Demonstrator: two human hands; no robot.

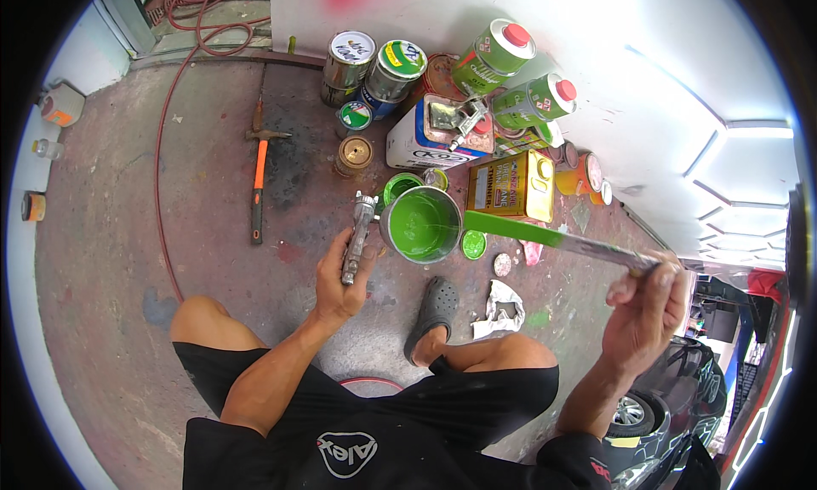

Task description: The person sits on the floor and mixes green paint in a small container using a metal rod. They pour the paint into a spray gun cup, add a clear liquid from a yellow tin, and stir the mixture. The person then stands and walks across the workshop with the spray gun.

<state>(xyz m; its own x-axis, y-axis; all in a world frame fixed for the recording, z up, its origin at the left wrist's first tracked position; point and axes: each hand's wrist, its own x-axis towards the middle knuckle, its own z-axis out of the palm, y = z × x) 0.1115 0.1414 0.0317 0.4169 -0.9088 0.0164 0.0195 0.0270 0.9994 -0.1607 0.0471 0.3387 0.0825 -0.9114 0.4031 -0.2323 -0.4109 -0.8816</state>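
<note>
My left hand [342,279] is closed round a metal spray gun [359,230]. Right against the gun is a round metal cup [385,234] of bright green paint [419,224]; whether the two are joined I cannot tell. My right hand [647,307] grips the far right end of a flat stirring stick [587,247]. Its other end, coated in green, reaches to the cup's right rim, and a thin strand of paint seems to trail from it over the cup. Partly hidden behind the cup stands an open green-stained can [400,186]. A green-smeared lid [474,244] lies to its right.
Paint tins [349,60], a white-and-blue can [425,137] with another spray gun [468,120] on top, a gold thinner can [511,186] and green cans [536,103] stand ahead. A hammer [259,183] and red hose [159,149] lie left. A white rag [499,309] lies near my shoe.
</note>
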